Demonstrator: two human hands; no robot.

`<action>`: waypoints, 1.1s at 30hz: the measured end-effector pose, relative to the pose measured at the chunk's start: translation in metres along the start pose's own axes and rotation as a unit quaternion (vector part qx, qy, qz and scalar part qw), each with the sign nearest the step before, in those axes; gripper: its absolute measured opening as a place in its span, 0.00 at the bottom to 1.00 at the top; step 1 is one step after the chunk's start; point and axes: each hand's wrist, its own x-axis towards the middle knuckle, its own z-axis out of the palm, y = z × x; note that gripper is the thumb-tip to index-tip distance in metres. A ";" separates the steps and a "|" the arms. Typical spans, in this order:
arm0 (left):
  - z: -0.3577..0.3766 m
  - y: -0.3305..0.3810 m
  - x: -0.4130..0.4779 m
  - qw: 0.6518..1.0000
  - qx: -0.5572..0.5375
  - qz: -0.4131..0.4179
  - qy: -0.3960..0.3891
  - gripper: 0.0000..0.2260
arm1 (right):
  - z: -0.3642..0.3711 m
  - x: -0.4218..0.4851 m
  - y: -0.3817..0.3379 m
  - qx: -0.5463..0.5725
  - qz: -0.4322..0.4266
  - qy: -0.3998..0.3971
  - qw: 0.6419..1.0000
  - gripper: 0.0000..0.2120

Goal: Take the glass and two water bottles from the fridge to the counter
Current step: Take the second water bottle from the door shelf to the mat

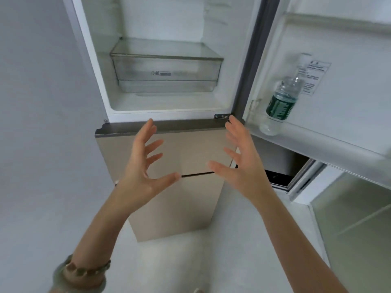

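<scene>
Here, water bottle [284, 95] on fridge door shelf [317, 142], green label [279, 108], writing unreadable

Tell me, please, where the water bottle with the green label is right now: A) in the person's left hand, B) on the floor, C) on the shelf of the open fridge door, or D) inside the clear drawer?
C: the water bottle stands on the door shelf at the right, while the left hand and right hand are open and hold nothing.

Left forearm [101, 225] and right forearm [296, 240] are bare. The left wears a brown-and-olive bead bracelet [93, 271] beside a pale green bangle [58, 279].
</scene>
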 end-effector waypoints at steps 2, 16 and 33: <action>0.011 -0.008 0.022 1.000 -0.005 0.010 -0.020 0.49 | -0.011 0.008 0.008 -0.005 0.002 0.015 1.000 0.43; 0.115 -0.014 0.185 0.990 -0.023 0.079 -0.116 0.49 | -0.126 0.095 0.063 -0.035 -0.015 0.136 0.990 0.44; 0.191 -0.004 0.284 0.951 -0.020 0.099 -0.292 0.48 | -0.196 0.142 0.062 -0.142 0.071 0.240 0.958 0.44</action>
